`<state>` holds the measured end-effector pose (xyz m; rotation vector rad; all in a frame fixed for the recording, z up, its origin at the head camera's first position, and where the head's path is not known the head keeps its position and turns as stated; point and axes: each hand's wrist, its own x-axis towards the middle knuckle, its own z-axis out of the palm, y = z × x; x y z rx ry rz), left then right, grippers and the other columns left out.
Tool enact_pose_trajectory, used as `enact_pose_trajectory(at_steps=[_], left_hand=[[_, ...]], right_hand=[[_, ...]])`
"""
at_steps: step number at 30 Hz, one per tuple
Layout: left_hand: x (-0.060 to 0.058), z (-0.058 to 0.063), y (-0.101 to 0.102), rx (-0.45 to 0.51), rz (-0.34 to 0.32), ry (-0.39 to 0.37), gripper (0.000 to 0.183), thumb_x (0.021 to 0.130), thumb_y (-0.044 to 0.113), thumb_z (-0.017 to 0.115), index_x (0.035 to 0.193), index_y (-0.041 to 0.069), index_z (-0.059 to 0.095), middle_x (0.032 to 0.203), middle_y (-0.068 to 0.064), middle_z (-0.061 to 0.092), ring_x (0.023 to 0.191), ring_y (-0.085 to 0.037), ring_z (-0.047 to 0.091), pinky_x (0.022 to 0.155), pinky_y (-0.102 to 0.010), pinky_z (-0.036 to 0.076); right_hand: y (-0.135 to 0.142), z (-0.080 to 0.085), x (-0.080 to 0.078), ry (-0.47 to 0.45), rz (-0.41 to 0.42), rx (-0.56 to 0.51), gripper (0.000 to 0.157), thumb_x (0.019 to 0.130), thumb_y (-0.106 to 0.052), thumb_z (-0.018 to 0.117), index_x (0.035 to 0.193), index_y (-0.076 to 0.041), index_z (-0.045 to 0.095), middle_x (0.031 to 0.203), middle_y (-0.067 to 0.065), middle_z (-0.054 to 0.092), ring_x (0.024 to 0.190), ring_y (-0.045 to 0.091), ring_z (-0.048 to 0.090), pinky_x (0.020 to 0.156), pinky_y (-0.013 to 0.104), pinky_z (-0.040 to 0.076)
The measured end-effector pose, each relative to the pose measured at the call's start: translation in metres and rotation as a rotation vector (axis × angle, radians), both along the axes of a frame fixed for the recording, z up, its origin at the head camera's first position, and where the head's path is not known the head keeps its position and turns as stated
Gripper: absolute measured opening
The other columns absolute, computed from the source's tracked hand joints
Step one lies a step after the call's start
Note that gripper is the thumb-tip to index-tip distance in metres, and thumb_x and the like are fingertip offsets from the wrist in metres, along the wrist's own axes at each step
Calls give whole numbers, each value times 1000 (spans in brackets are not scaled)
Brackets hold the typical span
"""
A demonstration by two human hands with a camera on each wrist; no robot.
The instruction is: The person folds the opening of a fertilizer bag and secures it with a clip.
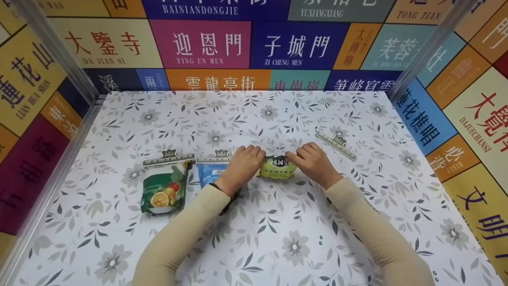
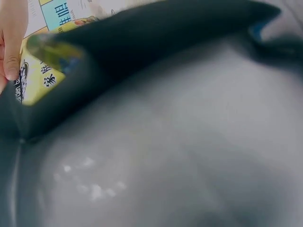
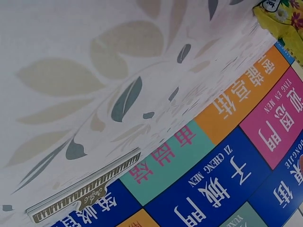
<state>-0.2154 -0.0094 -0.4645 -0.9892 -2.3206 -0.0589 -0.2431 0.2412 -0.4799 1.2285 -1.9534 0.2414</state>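
Observation:
A yellow-green printed bag with a dark top edge is held between my two hands. My left hand grips its upper left corner, and my right hand pinches the upper right corner. Part of the bag shows at the top right of the right wrist view. A metal clip lies loose on the table beyond my right hand. Close to my left wrist lies a blue bag with a clip along its top, partly hidden by that arm. A blurred grey surface fills most of the left wrist view.
A green bag with fruit pictures lies at the left, a metal clip across its top. The table wears a floral cover. Panels of printed characters stand behind it and at both sides.

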Motion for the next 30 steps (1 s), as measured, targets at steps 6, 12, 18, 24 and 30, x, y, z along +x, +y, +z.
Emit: enact_pose_trajectory(at_steps=[6, 12, 18, 24, 30], left_hand=[[1, 2, 0, -16, -2, -6, 5, 93, 1, 64, 92, 4, 60, 87, -8, 61, 77, -24, 60, 65, -35, 49], [1, 3, 0, -25, 5, -12, 5, 92, 0, 63, 91, 4, 60, 87, -8, 62, 78, -24, 60, 66, -35, 49], [2, 3, 2, -45, 8, -18, 6, 89, -2, 63, 93, 3, 63, 88, -9, 64, 79, -24, 61, 68, -35, 51], [2, 3, 2, -57, 12, -12, 5, 89, -1, 63, 92, 3, 63, 88, -9, 64, 80, -24, 61, 68, -35, 51], [0, 0, 2, -42, 2, -5, 5, 89, -3, 62, 91, 3, 62, 87, -9, 63, 78, -24, 61, 66, -35, 50]], right_hand=[[0, 0, -1, 3, -14, 8, 16, 99, -16, 60, 96, -4, 70, 68, 10, 58, 61, 29, 57, 61, 41, 49], [-1, 4, -1, 9, -15, 33, 9, 92, -13, 69, 96, -4, 69, 69, 10, 60, 61, 29, 57, 61, 41, 49], [-1, 9, 2, 25, -25, 52, 6, 92, -12, 70, 94, -6, 68, 69, 9, 60, 61, 29, 57, 61, 41, 49], [0, 13, 1, 47, -14, 59, 11, 94, -16, 69, 90, -6, 68, 70, 9, 61, 61, 29, 57, 62, 42, 49], [4, 20, -1, 34, -23, 60, 18, 97, -20, 65, 94, -4, 72, 74, 10, 66, 63, 29, 59, 63, 43, 50]])
